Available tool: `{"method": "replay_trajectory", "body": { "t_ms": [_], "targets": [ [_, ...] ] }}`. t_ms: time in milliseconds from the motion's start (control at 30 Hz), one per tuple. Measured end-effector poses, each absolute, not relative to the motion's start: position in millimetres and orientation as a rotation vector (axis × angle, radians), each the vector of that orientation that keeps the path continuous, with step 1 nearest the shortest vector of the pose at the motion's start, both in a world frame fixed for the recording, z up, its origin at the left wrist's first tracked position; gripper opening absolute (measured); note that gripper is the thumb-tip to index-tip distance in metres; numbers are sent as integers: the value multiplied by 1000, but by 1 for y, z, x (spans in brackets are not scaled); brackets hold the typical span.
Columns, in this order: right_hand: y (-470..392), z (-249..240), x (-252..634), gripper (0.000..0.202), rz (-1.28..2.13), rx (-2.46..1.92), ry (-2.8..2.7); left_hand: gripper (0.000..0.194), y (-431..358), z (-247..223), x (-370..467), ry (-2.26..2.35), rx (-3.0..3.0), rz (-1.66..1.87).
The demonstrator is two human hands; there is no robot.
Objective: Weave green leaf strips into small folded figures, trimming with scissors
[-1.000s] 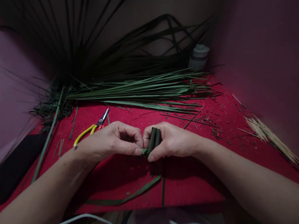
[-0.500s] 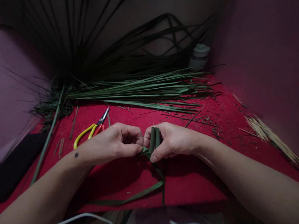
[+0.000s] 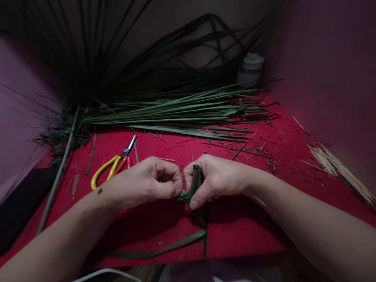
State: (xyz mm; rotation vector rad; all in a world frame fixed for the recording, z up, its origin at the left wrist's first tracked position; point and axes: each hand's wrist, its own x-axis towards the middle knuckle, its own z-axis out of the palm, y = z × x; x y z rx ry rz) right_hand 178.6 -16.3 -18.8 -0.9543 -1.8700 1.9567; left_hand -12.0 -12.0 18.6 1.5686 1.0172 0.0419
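Note:
Over the red table, my left hand point(image 3: 159, 180) pinches the left end of a folded green palm leaf strip point(image 3: 184, 195). My right hand point(image 3: 213, 179) closes around the folded part, thumb in front, with a short rolled piece of leaf point(image 3: 194, 180) standing up tilted between thumb and fingers. The strip's long tail point(image 3: 181, 242) hangs below my hands and bends to the left. How the folds run inside my right hand is hidden. Left of my left hand lie scissors point(image 3: 118, 162) with yellow and red handles, blades pointing away.
A bundle of green palm leaves point(image 3: 177, 112) lies across the back of the red table point(image 3: 239, 243). Behind it stands a lidded container point(image 3: 251, 70). Thin pale sticks point(image 3: 346, 173) lie at right, a dark flat object point(image 3: 15, 210) at left. Leaf scraps point(image 3: 272, 164) are scattered about.
The rolled leaf in my right hand has tilted and its two upright ends now sit closer together. My left hand has shifted slightly right and down, still pinching the strip.

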Motion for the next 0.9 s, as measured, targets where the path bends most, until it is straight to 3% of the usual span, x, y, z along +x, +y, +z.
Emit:
{"method": "replay_trajectory", "body": {
  "t_ms": [400,667,900],
  "targets": [
    [-17,-18,176,23,1865,-868,-1820,10,-19,16,-15,1132,1756,111],
    [-18,-16,178,23,1838,-964,-1840,22,-3,14,-22,952,1323,47],
    [-18,-14,176,20,1818,-1005,-1908,19,2,5,-31,971,1275,78]
  ]
}}
